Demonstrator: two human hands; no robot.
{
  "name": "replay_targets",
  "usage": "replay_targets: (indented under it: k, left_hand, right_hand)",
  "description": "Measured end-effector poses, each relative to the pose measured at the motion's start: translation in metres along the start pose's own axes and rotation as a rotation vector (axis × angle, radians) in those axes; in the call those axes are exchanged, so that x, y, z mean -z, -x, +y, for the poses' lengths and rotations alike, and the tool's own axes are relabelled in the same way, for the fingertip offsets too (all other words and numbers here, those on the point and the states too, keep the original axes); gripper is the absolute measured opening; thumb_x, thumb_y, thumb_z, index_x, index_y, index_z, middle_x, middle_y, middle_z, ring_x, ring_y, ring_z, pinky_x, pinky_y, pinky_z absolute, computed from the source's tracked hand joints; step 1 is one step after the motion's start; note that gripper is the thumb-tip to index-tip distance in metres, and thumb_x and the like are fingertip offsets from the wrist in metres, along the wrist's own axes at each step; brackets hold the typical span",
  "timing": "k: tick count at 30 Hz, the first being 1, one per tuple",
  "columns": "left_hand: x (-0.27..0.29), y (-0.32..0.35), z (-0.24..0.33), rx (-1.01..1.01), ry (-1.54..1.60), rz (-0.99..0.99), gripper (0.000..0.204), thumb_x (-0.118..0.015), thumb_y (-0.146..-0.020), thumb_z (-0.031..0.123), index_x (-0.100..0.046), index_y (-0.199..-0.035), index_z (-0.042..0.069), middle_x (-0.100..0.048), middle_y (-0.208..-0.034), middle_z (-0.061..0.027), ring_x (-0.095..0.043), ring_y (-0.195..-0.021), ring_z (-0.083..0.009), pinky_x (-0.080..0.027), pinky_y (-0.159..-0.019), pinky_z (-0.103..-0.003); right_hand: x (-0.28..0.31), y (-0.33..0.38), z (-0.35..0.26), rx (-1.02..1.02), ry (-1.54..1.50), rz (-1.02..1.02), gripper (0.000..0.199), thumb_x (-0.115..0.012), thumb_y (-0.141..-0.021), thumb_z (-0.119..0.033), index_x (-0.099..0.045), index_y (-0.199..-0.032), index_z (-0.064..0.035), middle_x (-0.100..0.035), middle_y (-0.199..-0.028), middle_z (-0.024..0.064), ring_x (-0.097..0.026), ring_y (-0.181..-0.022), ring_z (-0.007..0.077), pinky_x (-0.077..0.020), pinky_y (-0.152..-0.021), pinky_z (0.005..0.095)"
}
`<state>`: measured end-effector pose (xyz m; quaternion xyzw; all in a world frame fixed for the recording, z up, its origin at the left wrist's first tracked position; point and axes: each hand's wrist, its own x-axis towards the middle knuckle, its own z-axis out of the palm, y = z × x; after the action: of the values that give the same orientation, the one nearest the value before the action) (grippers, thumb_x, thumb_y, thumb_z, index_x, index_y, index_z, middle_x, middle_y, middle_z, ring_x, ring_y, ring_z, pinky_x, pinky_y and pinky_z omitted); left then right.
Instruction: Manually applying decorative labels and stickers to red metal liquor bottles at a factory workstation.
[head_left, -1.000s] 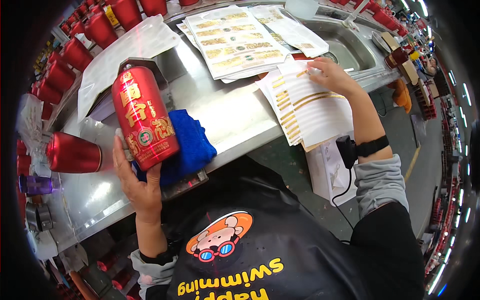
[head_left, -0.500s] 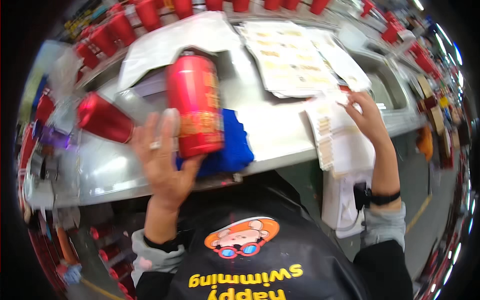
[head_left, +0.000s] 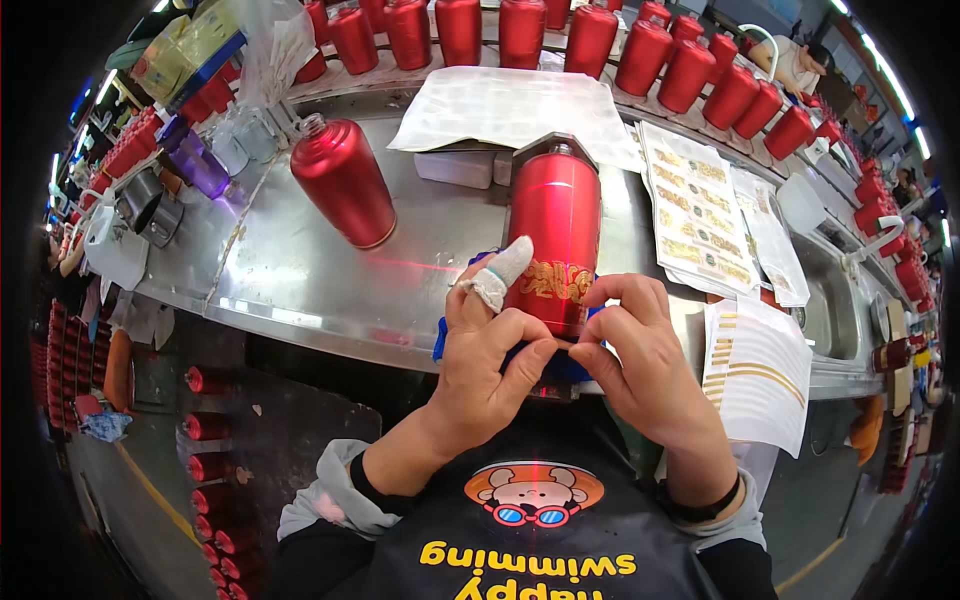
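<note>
I see the glossy red bottle (head_left: 553, 225) lying on the desk (head_left: 300, 270), its near end over a blue cloth (head_left: 440, 338), its neck pointing away at a dark angular rest (head_left: 587, 149) and its base toward the person. Gold ornament (head_left: 556, 281) shows near that base. Close by, I make out a tiny strip (head_left: 563, 344) pinched between the left hand (head_left: 478, 368) and right hand (head_left: 650, 368), too small for me to tell its colour.

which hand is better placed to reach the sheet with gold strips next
Likely the right hand: the white sheet with gold strips lies just to its right. The left hand is farther off, with the right hand between it and the sheet.
</note>
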<state>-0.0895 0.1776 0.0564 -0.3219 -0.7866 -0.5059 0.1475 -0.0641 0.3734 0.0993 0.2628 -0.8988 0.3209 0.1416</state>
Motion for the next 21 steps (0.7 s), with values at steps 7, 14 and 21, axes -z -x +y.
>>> replay_targets:
  k: [7,14,21]
  left_hand:
    - [-0.007,0.006,-0.01,0.083,-0.024,0.098,0.011,-0.065,-0.085,0.016,-0.062,-0.083,0.006,-0.045,-0.138,-0.0275,-0.041,-0.123,-0.038,-0.025,-0.106,-0.045]
    - [-0.009,0.007,-0.02,0.163,0.065,0.182,0.009,-0.065,-0.083,0.013,-0.06,-0.082,0.005,-0.054,-0.127,-0.0232,-0.046,-0.114,-0.0344,-0.03,-0.102,-0.042]
    - [-0.014,0.002,-0.028,0.212,0.067,0.198,0.022,-0.066,-0.087,0.019,-0.056,-0.098,0.004,-0.054,-0.098,-0.0097,-0.045,-0.095,-0.0267,-0.035,-0.088,-0.037]
  right_hand:
    - [-0.017,0.006,0.01,-0.144,-0.078,0.056,0.015,-0.068,-0.084,-0.011,-0.055,-0.085,-0.0035,-0.05,-0.106,0.0146,-0.048,-0.101,0.0315,-0.0394,-0.089,0.038]
    - [-0.02,0.008,0.02,-0.202,-0.179,0.074,0.014,-0.07,-0.082,-0.008,-0.057,-0.085,-0.0031,-0.049,-0.109,0.0155,-0.047,-0.103,0.0317,-0.0381,-0.091,0.0386]
    - [-0.019,0.007,0.023,-0.207,-0.178,0.052,0.015,-0.07,-0.081,-0.009,-0.057,-0.085,-0.003,-0.049,-0.108,0.0153,-0.047,-0.103,0.0316,-0.0384,-0.09,0.0386]
